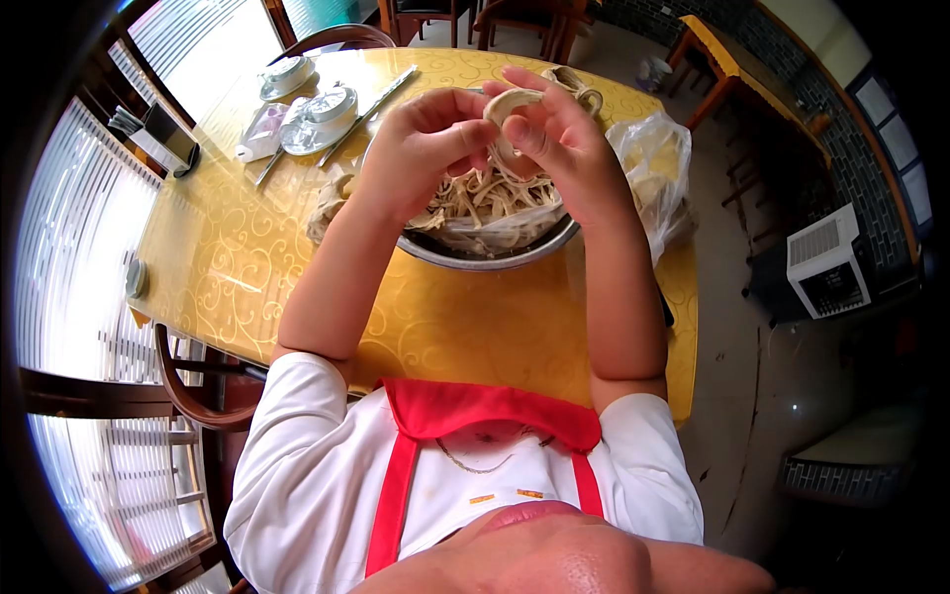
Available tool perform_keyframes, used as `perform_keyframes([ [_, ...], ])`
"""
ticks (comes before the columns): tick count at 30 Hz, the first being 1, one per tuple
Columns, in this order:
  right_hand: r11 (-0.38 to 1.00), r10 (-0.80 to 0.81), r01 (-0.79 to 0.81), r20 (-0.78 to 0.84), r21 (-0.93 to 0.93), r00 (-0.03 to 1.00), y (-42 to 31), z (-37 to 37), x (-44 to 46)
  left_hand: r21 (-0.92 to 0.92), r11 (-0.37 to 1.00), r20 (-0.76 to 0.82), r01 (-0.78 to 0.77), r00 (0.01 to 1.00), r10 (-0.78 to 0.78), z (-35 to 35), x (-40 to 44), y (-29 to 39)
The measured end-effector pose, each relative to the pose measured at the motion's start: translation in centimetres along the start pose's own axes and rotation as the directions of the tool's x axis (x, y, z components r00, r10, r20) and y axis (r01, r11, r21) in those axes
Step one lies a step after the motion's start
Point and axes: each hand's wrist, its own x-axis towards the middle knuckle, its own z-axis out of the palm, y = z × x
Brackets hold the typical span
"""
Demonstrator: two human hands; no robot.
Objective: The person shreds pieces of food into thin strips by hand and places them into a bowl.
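Above a metal bowl (480, 262), my left hand (421, 144) pinches a pale, curved mushroom piece (507, 103) between thumb and fingers. My right hand (569, 148) grips the same piece from the other side, its thumb pressed against it. Torn beige mushroom strips (485, 198) fill the bowl, over a clear plastic liner that shows along the near side. My wrists and hands hide the bowl's far edge. More pale mushroom pieces (569, 79) lie beyond my right hand, and others (332, 203) are left of the bowl.
A yellow patterned table (237, 252) holds the bowl. To its right sits a translucent plastic bag (653, 173) with pale contents. Wrapped tableware (322, 114) and chopsticks (371, 114) are at the back left, near a dark utensil holder (168, 139). A wooden chair (203, 396) stands at the left edge.
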Motion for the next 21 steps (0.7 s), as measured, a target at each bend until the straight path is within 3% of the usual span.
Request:
perform_keyframes([
  [4,0.975,0.06,-0.066,-0.033,-0.213,0.998,-1.1,-0.6,-0.1,-0.09,0.996,-0.023,-0.007,1.0,0.005,-0.7,0.4,-0.3],
  [9,0.984,0.076,-0.083,-0.048,-0.155,0.996,-1.7,0.0,-0.5,-0.02,1.0,0.004,-0.009,1.0,0.009,-0.6,0.3,-0.1],
  [19,0.874,0.06,-0.095,-0.088,-0.477,0.994,-2.5,0.4,-0.6,0.301,0.952,-0.079,-0.058,0.993,0.086,0.4,0.0,0.1],
  [21,0.849,-0.008,-0.036,-0.081,-0.527,0.997,-1.9,0.2,-0.5,0.35,0.934,-0.1,-0.063,0.99,0.104,0.9,-0.2,0.2],
])
